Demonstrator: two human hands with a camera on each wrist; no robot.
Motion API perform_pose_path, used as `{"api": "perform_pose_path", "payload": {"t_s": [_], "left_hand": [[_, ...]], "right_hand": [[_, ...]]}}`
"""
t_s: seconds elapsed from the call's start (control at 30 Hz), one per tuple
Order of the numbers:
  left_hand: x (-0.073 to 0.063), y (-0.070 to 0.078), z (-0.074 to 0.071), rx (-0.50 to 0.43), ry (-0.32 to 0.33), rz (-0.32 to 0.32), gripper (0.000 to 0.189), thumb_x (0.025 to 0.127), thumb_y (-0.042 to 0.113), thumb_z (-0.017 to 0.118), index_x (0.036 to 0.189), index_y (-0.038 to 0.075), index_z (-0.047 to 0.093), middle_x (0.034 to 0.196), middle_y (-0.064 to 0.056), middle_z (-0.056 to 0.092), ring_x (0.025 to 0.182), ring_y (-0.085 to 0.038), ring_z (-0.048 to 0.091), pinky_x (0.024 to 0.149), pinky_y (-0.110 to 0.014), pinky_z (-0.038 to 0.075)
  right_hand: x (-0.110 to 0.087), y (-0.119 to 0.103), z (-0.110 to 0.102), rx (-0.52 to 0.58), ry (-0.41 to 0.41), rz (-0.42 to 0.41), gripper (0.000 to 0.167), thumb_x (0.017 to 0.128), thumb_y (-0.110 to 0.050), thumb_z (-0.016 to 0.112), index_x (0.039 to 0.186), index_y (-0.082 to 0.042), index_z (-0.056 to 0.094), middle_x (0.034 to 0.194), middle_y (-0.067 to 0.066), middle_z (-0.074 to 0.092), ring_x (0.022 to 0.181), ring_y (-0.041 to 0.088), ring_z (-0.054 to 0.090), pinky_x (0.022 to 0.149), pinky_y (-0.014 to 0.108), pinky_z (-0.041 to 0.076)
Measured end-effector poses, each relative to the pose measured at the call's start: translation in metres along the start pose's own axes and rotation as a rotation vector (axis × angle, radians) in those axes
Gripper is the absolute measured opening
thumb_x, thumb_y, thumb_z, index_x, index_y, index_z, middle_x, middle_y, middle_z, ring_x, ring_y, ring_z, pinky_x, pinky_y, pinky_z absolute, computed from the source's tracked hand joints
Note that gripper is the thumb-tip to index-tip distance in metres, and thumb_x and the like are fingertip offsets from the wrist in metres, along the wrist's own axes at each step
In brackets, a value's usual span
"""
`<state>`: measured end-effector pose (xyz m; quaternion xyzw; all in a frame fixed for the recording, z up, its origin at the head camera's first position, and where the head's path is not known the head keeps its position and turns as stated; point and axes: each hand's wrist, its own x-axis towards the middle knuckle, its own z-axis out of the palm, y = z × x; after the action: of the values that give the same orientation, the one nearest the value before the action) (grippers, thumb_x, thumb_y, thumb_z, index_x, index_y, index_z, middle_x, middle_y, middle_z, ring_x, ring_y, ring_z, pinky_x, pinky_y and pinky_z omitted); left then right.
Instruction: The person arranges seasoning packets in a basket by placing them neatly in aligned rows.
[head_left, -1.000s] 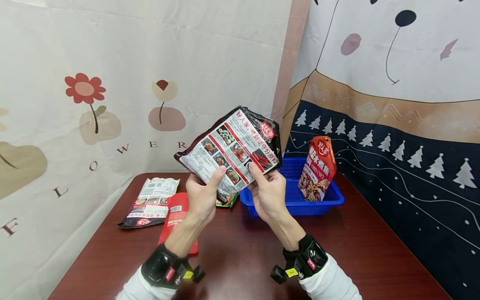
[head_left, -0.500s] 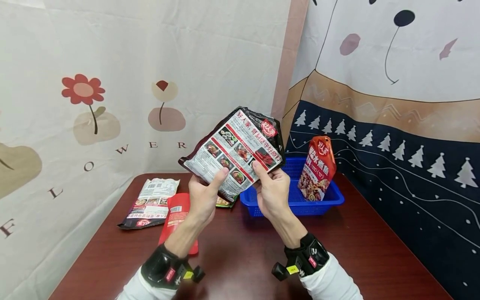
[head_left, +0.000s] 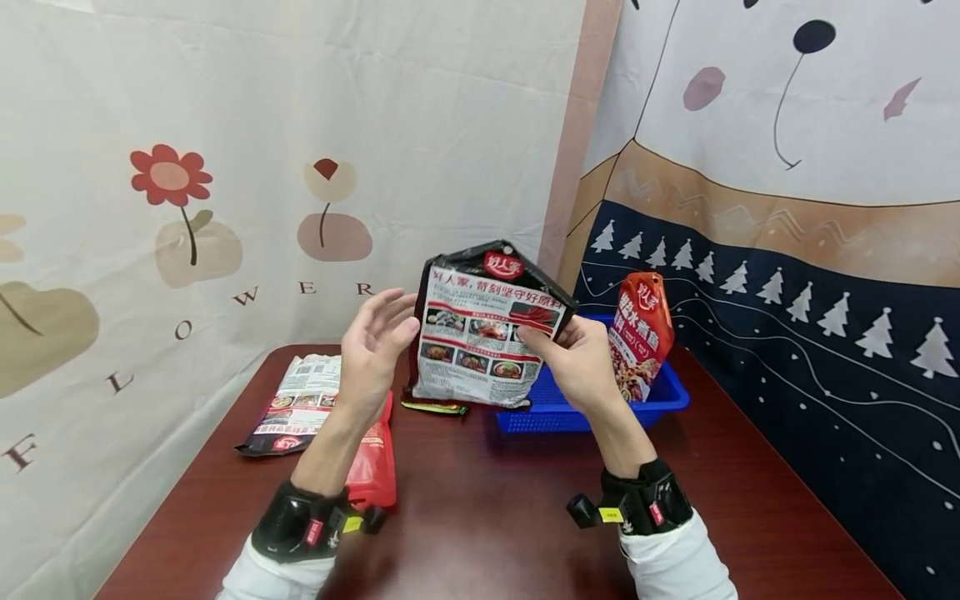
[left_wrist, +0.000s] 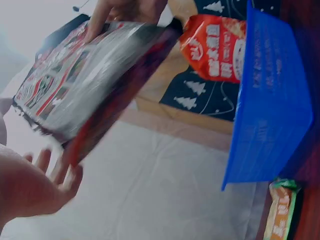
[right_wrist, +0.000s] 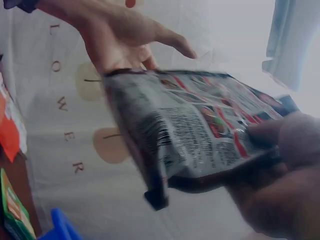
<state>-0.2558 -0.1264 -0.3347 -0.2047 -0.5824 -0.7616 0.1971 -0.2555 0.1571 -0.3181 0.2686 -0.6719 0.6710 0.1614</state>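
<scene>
Above the dark red-brown tabletop [head_left: 480, 508], I have the black, white-panelled plastic food pouch [head_left: 468, 337] suspended clear of the surface. The right hand [head_left: 588, 362] pinches its right edge, thumb on the printed face, other fingers behind. The left hand [head_left: 367, 350] is just beside the left edge, fingers apart and gripping nothing; I cannot tell whether the fingertips touch the film. Pouch attitude: tapered end with hang hole up, flat end down; end-to-end axis near upright, slightly tilted. Governing relation: the blue perforated plastic basket [head_left: 543, 422] lies beyond and to the right of the pouch, which hides part of it in the head view. I judge the right hand the nearer of the two to it. Inside, the red-orange plastic pouch [head_left: 641, 333] stands near the right side.
</scene>
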Motion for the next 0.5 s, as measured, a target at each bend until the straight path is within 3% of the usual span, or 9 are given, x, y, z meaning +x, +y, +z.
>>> {"api": "perform_pose_path", "payload": {"t_s": [0.13, 0.33, 0.5], "left_hand": [[-0.001, 0.004, -0.005, 0.093, -0.132, -0.039, 0.054, 0.104, 0.001, 0.07, 0.157, 0.003, 0.059, 0.134, 0.012, 0.077, 0.125, -0.009, 0.074, 0.106, -0.023, 0.062], [-0.007, 0.005, -0.004, 0.175, -0.329, -0.106, 0.045, 0.104, 0.012, 0.078, 0.148, 0.008, 0.068, 0.124, 0.002, 0.084, 0.105, -0.015, 0.083, 0.089, -0.035, 0.07], [-0.011, 0.004, 0.002, 0.159, -0.367, -0.178, 0.047, 0.105, 0.018, 0.081, 0.151, 0.016, 0.068, 0.131, -0.007, 0.083, 0.11, -0.023, 0.084, 0.093, -0.042, 0.071]], "right_hand": [[-0.001, -0.003, -0.007, -0.127, -0.127, -0.011, 0.025, 0.107, -0.007, 0.076, 0.13, 0.002, 0.08, 0.115, 0.013, 0.088, 0.099, 0.014, 0.086, 0.086, 0.034, 0.071], [-0.003, -0.007, -0.008, -0.187, -0.243, 0.03, 0.022, 0.107, -0.01, 0.077, 0.126, 0.0, 0.082, 0.113, 0.022, 0.086, 0.093, 0.017, 0.087, 0.081, 0.036, 0.072], [-0.004, -0.008, -0.008, -0.187, -0.316, 0.055, 0.02, 0.106, -0.007, 0.077, 0.123, 0.001, 0.081, 0.108, 0.021, 0.087, 0.089, 0.02, 0.087, 0.078, 0.038, 0.072]]}}
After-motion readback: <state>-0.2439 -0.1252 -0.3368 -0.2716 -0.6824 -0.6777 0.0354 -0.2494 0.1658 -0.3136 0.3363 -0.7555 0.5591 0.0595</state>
